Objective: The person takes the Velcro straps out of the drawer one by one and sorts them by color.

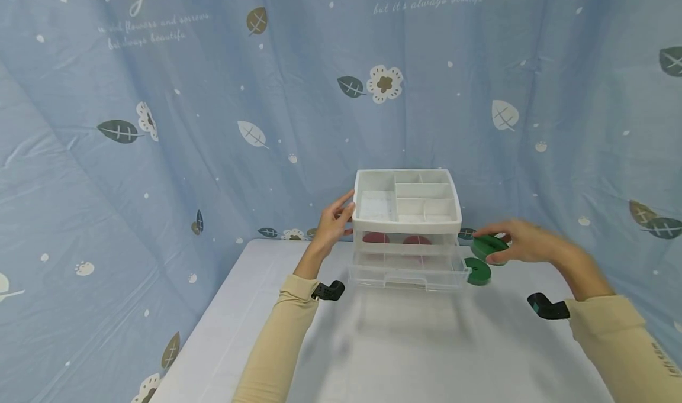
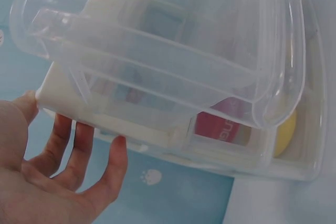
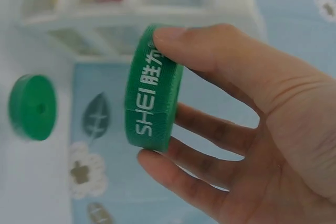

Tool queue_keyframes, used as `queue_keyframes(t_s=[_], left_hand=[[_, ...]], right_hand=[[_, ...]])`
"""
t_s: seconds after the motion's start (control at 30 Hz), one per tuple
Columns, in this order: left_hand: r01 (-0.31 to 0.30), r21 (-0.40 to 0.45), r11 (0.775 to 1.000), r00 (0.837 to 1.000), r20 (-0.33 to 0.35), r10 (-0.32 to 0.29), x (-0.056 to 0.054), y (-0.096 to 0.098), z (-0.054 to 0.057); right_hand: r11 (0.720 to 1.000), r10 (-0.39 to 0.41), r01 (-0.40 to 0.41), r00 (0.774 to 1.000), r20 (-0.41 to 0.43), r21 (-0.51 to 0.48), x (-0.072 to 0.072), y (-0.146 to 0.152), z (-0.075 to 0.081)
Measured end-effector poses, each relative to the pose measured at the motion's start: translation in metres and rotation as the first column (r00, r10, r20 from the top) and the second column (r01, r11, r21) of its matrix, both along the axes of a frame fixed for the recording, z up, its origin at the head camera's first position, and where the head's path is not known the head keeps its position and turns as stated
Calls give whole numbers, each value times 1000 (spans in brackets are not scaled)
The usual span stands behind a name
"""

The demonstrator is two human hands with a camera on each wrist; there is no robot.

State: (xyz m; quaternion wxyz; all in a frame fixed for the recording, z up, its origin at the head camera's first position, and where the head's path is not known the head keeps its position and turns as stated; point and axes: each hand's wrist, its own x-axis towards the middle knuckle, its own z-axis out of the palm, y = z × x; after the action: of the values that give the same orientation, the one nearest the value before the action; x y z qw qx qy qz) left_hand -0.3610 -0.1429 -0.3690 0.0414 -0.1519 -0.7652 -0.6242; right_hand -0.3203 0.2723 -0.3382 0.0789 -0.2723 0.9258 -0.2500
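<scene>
A small white organizer (image 1: pixel 373 225) with clear drawers stands on the table, its lowest clear drawer (image 1: pixel 405 281) pulled out toward me. My left hand (image 1: pixel 331 225) touches the organizer's left side with fingers and thumb; the left wrist view shows the fingertips (image 2: pixel 119 145) along its white edge. Off the organizer's right side, my right hand (image 1: pixel 524 241) pinches a roll of green fabric tape (image 3: pixel 153 90) with white lettering, thumb on one side and fingers on the other. A second green roll (image 1: pixel 478 271) sits lower, by the drawer's right corner.
Red round items (image 1: pixel 417 239) show through the organizer's clear front. The left wrist view also shows a yellow item (image 2: pixel 285 136) inside. Several divided compartments (image 1: pixel 423 191) form the organizer's top. Behind the white table (image 1: pixel 405 355) hangs a blue patterned curtain (image 1: pixel 309 107).
</scene>
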Motion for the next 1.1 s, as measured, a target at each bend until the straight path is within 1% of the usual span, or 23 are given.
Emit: queue_keyframes(t_s=[0.17,0.27,0.4,0.5,0.6,0.8,0.93,1.1], left_hand=[[41,-13,999,999,24,-40,16,1,18],[43,-15,999,999,19,-42,17,1,18],[41,-14,999,999,23,-41,17,1,19],[40,-12,999,999,28,-40,17,1,19],[45,-8,999,998,39,-45,17,0,20],[42,4,999,998,46,-42,16,0,19],[44,0,999,998,44,-43,16,0,19],[47,4,999,998,44,-47,16,1,19]], right_hand=[[1000,-23,23,1000,-16,-2,-10,15,-29],[999,-42,42,999,-35,8,-15,21,-46],[995,-91,94,993,-78,39,-22,28,-68],[987,-136,144,984,-114,64,-27,32,-82],[980,-177,186,976,-125,69,-30,35,-92],[959,-259,268,960,-104,86,-36,43,-109],[949,-294,303,950,-106,89,-37,47,-117],[940,-321,333,938,-130,75,-39,51,-129]])
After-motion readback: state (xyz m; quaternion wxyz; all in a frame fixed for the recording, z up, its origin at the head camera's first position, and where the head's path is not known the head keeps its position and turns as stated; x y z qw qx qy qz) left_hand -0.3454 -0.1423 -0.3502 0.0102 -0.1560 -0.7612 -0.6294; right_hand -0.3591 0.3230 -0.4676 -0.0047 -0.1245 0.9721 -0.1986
